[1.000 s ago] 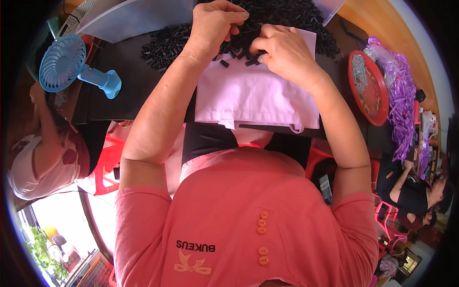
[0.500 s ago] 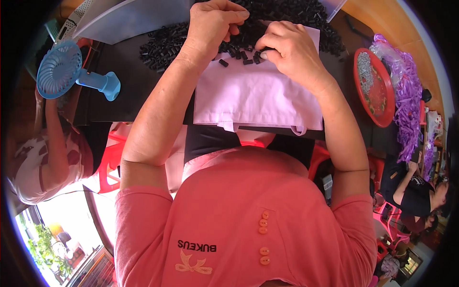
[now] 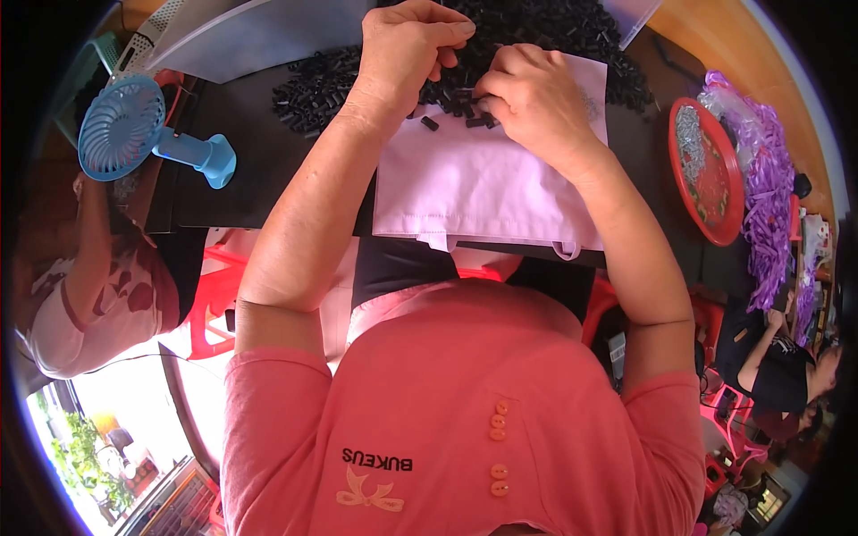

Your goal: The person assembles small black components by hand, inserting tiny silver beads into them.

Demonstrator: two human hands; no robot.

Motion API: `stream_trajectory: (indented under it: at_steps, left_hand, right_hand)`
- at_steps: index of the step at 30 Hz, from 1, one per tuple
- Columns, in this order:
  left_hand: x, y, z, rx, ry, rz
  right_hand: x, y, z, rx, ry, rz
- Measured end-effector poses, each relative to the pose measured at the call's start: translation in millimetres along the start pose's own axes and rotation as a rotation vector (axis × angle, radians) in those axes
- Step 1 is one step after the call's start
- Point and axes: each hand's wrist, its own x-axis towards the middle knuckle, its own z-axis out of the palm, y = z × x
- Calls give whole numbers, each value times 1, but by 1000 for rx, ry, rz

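A heap of small black tube-like pieces point(image 3: 313, 94) spreads over the far side of the dark table. My left hand point(image 3: 413, 55) hovers over the heap, thumb and forefinger pressed together; what sits in that pinch is too small to name. To its right, my right hand point(image 3: 541, 103) is closed, its fingertips among the loose black pieces at the heap's near edge. Whatever those fingertips grip is mostly hidden. Under the right hand lies a pale pink cloth point(image 3: 483, 192) with loops at its near edge, and a few black pieces rest on its far part.
A blue handheld fan point(image 3: 125, 129) lies at the left, before a grey-white bin point(image 3: 241, 40). At the right are a red plate point(image 3: 733, 210) holding small silvery bits and a bundle of purple strips point(image 3: 767, 196). Other people sit on both sides.
The view has shifted slightly, so most things appear a little to the right. The right hand's fingers have moved slightly among the black pieces; the left hand keeps its pinch.
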Motion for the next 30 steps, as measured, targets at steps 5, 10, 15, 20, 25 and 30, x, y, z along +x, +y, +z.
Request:
stream_trajectory:
  at_steps: [5,10,15,20,25,30]
  left_hand:
    - [1,1,-1,28,-27,4]
    - [4,-13,-2,110,-89,85]
    - [-1,-20,7,138,-180,30]
    - [-10,-14,15,100,-261,-16]
    - [-11,-12,17,27,-272,-40]
    - [-12,-13,17,7,-297,-31]
  right_hand:
    - [3,-5,4,-12,0,1]
    - [5,-5,3,-8,116,0]
    - [10,0,-27,883,207,473]
    - [8,7,-34,1122,221,580]
    - [9,3,-44,952,270,526]
    - [8,6,-42,875,268,477]
